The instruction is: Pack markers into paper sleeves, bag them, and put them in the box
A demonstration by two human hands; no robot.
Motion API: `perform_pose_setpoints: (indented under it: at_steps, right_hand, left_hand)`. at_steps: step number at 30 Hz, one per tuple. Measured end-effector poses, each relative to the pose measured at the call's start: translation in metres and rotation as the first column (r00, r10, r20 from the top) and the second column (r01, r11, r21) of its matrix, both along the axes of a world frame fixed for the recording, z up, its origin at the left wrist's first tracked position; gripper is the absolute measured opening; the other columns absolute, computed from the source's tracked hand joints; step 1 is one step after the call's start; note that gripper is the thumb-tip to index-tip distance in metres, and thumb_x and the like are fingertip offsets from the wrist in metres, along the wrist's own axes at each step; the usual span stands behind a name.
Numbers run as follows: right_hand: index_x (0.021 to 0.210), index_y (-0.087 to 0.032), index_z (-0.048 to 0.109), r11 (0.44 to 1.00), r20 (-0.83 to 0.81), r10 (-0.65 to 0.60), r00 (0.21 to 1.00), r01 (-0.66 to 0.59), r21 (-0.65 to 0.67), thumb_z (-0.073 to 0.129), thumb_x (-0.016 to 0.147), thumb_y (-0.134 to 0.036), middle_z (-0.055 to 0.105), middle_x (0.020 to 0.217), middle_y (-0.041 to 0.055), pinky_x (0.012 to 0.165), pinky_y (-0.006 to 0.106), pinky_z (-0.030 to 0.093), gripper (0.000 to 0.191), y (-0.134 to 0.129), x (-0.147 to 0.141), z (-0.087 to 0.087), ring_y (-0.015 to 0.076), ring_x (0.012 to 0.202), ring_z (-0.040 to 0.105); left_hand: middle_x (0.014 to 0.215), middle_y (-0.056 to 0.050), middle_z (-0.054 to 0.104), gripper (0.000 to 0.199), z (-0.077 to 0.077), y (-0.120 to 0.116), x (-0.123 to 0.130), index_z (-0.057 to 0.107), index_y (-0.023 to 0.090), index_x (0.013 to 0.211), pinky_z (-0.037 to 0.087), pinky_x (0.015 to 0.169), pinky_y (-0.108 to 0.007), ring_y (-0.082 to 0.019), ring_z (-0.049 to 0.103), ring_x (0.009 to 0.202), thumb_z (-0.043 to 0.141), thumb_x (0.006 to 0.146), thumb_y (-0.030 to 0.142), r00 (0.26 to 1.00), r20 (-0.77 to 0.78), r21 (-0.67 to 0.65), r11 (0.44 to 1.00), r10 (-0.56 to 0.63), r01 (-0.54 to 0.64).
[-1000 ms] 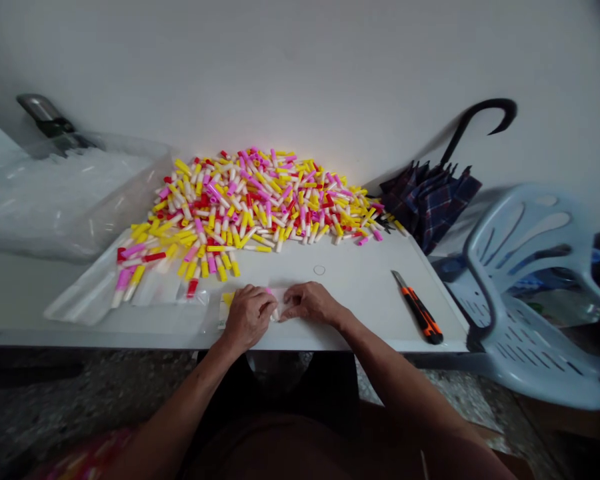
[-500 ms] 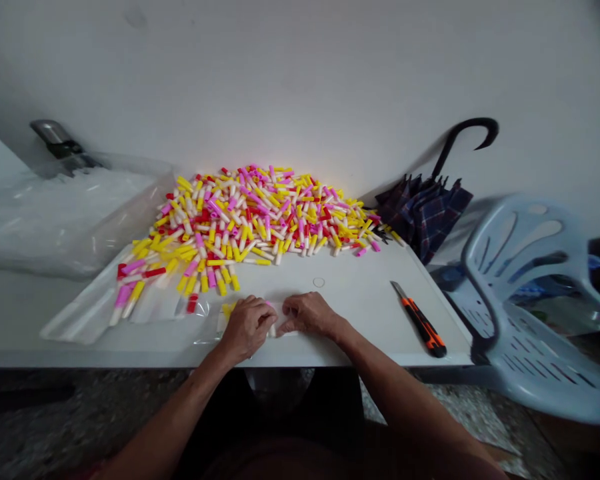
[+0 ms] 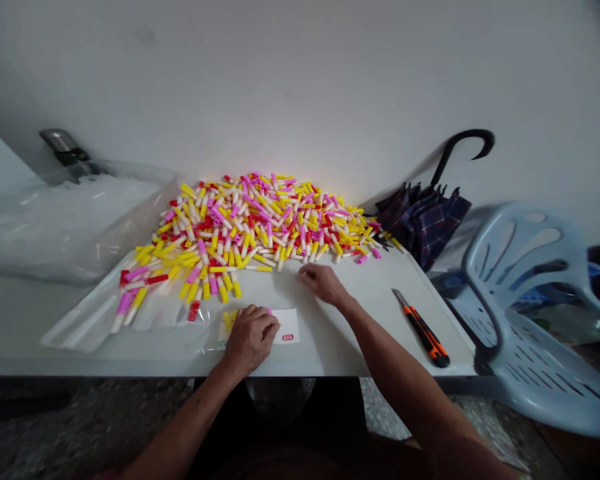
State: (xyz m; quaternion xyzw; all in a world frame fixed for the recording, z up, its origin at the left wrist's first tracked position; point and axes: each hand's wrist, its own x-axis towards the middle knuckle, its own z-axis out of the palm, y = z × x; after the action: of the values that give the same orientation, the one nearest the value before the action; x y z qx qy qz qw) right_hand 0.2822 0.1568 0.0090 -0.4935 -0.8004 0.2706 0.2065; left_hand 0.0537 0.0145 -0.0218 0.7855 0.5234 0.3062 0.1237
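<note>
My left hand (image 3: 251, 337) lies curled over a white printed card (image 3: 287, 325) near the table's front edge. Yellow and pink ends of small tubes (image 3: 229, 320) show around its fingers, and clear film sticks out on the left. How many tubes are under the palm is hidden. My right hand (image 3: 324, 283) hovers over or rests on the table just short of the pile, fingers drawn together; what they hold, if anything, is hidden. Behind both hands spreads a big pile of short white tubes (image 3: 260, 220) with yellow, pink and red ends.
An orange and black utility knife (image 3: 423, 330) lies at the right with its blade out. A folded umbrella (image 3: 423, 217) leans on the wall by a grey-blue plastic chair (image 3: 535, 300). Clear plastic bags (image 3: 75, 227) and a bottle (image 3: 67, 147) are at the left.
My right hand has left the card and moved up and right to where a thin ring lay; the ring no longer shows. The card's red logo is now uncovered. My left hand stays on the card.
</note>
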Motion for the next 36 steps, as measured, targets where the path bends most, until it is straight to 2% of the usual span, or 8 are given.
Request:
perform_pose_setpoints:
  at_steps: [3,7,11,15,18,23,31,36]
  right_hand:
    - [0.110,-0.015,0.075,0.926,0.007,-0.366,0.931,0.363,0.104,0.057,0.099,-0.035,0.076,0.093,0.0089,0.073,0.028,0.043,0.029,0.039,0.000,0.001,0.0199,0.082,0.066]
    - [0.105,-0.013,0.075,0.877,0.036,-0.475,0.879,0.470,0.106,0.058,0.095,-0.030,0.076,0.099,0.0153,0.075,0.030,0.043,0.026,0.067,-0.014,-0.005,0.0242,0.089,0.067]
    - [0.098,-0.013,0.075,0.853,0.040,-0.518,0.854,0.513,0.092,0.056,0.093,-0.028,0.076,0.096,0.0162,0.075,0.031,0.044,0.025,0.064,-0.020,-0.002,0.0249,0.089,0.066]
    - [0.098,-0.014,0.073,0.907,0.013,-0.418,0.908,0.416,0.067,0.055,0.094,-0.034,0.075,0.089,0.0096,0.072,0.029,0.045,0.026,0.024,0.006,0.010,0.0209,0.081,0.065]
    - [0.091,-0.017,0.072,0.982,-0.046,-0.176,0.983,0.172,-0.081,0.063,0.091,-0.038,0.073,0.081,0.0051,0.067,0.028,0.045,0.023,-0.027,0.040,0.018,0.0188,0.073,0.064]
    - [0.082,-0.018,0.074,0.933,-0.018,0.010,1.000,-0.016,-0.361,0.069,0.085,-0.031,0.072,0.076,0.0027,0.063,0.027,0.044,0.015,-0.094,0.057,0.026,0.0160,0.069,0.061]
    - [0.078,-0.016,0.075,0.955,0.010,0.023,1.000,-0.019,-0.295,0.070,0.084,-0.023,0.069,0.071,0.0004,0.061,0.026,0.037,0.011,-0.097,-0.009,0.014,0.0130,0.065,0.055]
    - [0.091,-0.017,0.078,0.954,-0.086,0.171,0.982,-0.186,-0.236,0.063,0.097,-0.025,0.068,0.078,0.0009,0.067,0.025,0.040,0.018,-0.103,-0.008,0.003,0.0140,0.071,0.055]
  left_hand:
    - [0.087,-0.003,0.070,0.017,-0.002,-0.001,0.000,0.069,0.023,0.084,0.037,0.081,-0.042,-0.024,0.057,0.088,0.063,0.099,0.024,0.999,0.019,0.012,0.999,0.032,-0.033]
    - [0.089,-0.003,0.071,0.016,-0.004,0.000,0.000,0.071,0.023,0.086,0.039,0.083,-0.042,-0.023,0.059,0.090,0.063,0.100,0.028,0.992,0.102,-0.002,0.997,0.071,-0.071]
    - [0.089,-0.003,0.072,0.018,-0.003,0.000,0.000,0.071,0.023,0.085,0.041,0.085,-0.042,-0.023,0.061,0.090,0.063,0.100,0.028,0.989,0.132,0.002,0.998,0.067,-0.067]
    - [0.090,-0.004,0.072,0.018,-0.004,0.000,-0.001,0.071,0.024,0.086,0.042,0.085,-0.042,-0.023,0.062,0.090,0.062,0.100,0.031,0.988,0.139,0.010,0.997,0.073,-0.075]
    - [0.091,-0.004,0.073,0.018,-0.007,0.000,-0.002,0.072,0.024,0.087,0.043,0.085,-0.042,-0.023,0.062,0.090,0.062,0.100,0.032,0.983,0.165,0.032,0.996,0.074,-0.080]
    - [0.091,-0.003,0.073,0.019,-0.007,-0.001,-0.003,0.072,0.024,0.088,0.042,0.085,-0.042,-0.023,0.062,0.090,0.061,0.101,0.032,0.979,0.191,0.042,0.996,0.067,-0.076]
    - [0.092,-0.003,0.073,0.017,-0.005,0.000,-0.002,0.075,0.026,0.095,0.043,0.086,-0.041,-0.023,0.061,0.090,0.061,0.102,0.033,0.984,0.169,0.042,0.997,0.050,-0.058]
    - [0.094,-0.003,0.074,0.017,-0.006,0.001,-0.004,0.076,0.025,0.096,0.043,0.086,-0.039,-0.022,0.062,0.091,0.062,0.102,0.033,0.977,0.206,0.034,0.997,0.063,-0.071]
